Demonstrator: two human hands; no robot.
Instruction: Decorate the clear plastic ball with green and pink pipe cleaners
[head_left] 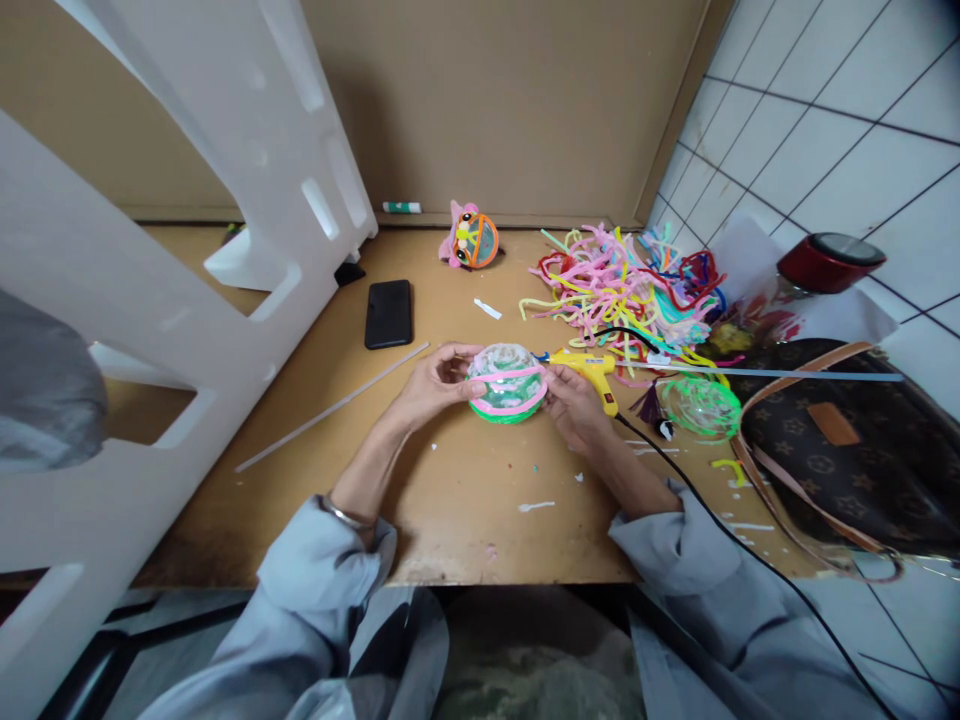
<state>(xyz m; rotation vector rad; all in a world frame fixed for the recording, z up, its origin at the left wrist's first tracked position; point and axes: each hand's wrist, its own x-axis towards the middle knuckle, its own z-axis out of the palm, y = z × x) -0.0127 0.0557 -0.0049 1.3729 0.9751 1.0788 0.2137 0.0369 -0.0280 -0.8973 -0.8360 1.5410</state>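
A clear round ball (501, 360) with green around its lower part is held just above the tabletop, between my two hands. Two bands of pink pipe cleaner (508, 408) curve across its near side. My left hand (442, 385) is closed on the ball's left side, thumb in front. At the right edge, the fingers of my right hand (576, 405) pinch the end of a pink band against the ball. Right behind that hand lies a yellow glue gun (589, 368), its blue nozzle close to the ball and a long glue stick (795, 375) in its back.
Tangled pipe cleaners (630, 285) are heaped at back right. Another green-trimmed ball (701, 406) lies by a brown handbag (832, 450). A decorated ball (472, 238), a marker (402, 208), a phone (388, 314) and a loose glue stick (330, 408) lie further left. A black cord (720, 535) crosses my right sleeve.
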